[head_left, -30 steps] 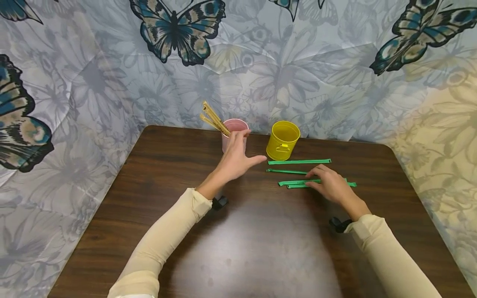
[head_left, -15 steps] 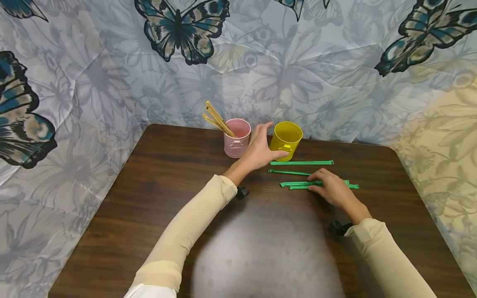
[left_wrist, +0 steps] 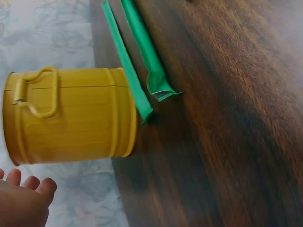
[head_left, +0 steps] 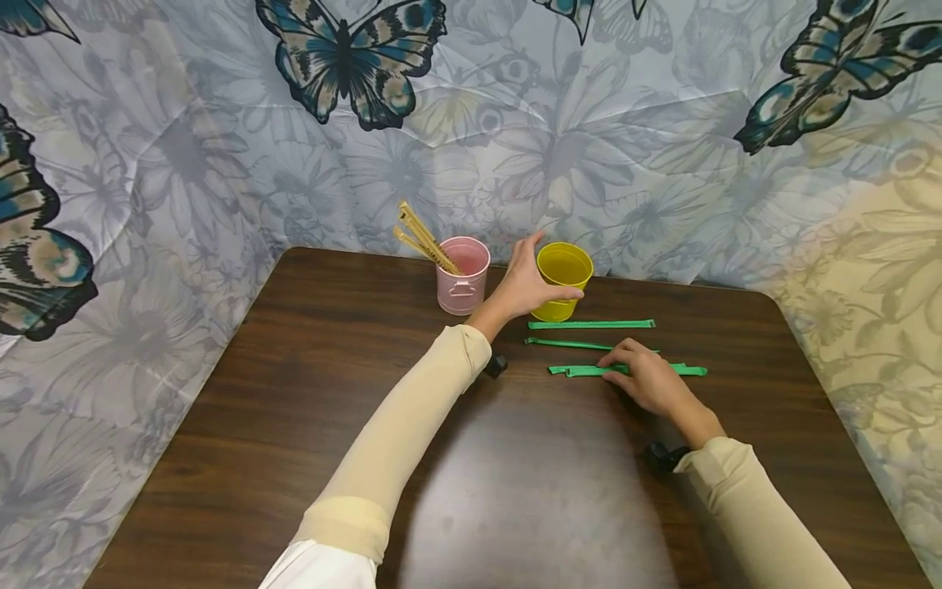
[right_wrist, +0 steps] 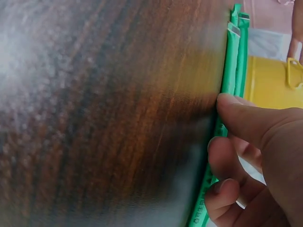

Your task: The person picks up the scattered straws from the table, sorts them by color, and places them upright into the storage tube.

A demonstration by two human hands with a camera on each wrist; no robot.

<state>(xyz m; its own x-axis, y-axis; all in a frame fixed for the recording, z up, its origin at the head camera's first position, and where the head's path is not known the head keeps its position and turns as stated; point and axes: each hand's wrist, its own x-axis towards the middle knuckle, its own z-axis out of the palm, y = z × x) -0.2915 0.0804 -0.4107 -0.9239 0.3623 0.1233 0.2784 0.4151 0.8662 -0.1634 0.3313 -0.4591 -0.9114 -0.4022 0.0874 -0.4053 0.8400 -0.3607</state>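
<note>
My left hand [head_left: 519, 285] is beside the small yellow bucket [head_left: 555, 312], fingers spread at its left and thumb in front. In the left wrist view, the fingertips are apart from the bucket's wall. My right hand [head_left: 651, 380] pinches a pair of slim green stick packets [head_left: 584, 371] lying side by side on the table; the thumb and fingers hide their middle. Behind that pair lie two more packets, one thin green packet [head_left: 565, 343] and another green packet [head_left: 591, 325] close to the bucket's base.
Left of the yellow bucket stands a pink bucket [head_left: 459, 293] with several yellow stick packets [head_left: 427, 237] leaning out of it. Both buckets are near the back edge of the dark wooden table [head_left: 309, 393]. A butterfly-print cloth [head_left: 625, 147] hangs behind.
My left hand has moved right, from the pink bucket to the yellow one. Under my right hand the two nearest green packets now lie closer together.
</note>
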